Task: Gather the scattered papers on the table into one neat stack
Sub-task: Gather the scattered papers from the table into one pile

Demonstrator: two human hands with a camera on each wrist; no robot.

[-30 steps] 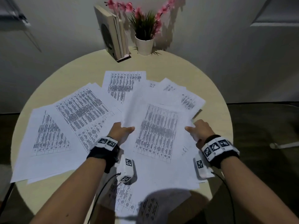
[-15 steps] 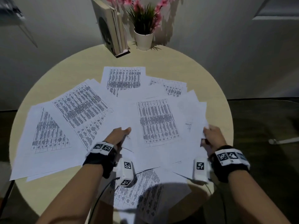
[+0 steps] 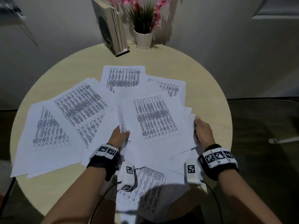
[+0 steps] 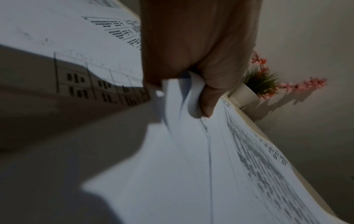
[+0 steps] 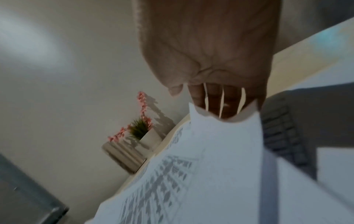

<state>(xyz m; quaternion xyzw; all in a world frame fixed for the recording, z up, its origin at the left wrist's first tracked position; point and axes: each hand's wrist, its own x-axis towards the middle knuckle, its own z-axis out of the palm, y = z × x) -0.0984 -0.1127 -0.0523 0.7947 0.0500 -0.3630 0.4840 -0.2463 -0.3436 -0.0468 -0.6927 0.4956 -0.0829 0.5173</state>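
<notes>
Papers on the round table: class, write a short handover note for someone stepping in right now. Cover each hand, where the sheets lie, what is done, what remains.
Left hand: grips the left edge of the centre bundle, fingers curled round several sheets.
Right hand: grips the bundle's right edge.
Done: a few sheets gathered between the hands, edges uneven.
Left: loose sheets to the left, at the far side and near the table edge by the body are not yet collected; then square the stack.
</notes>
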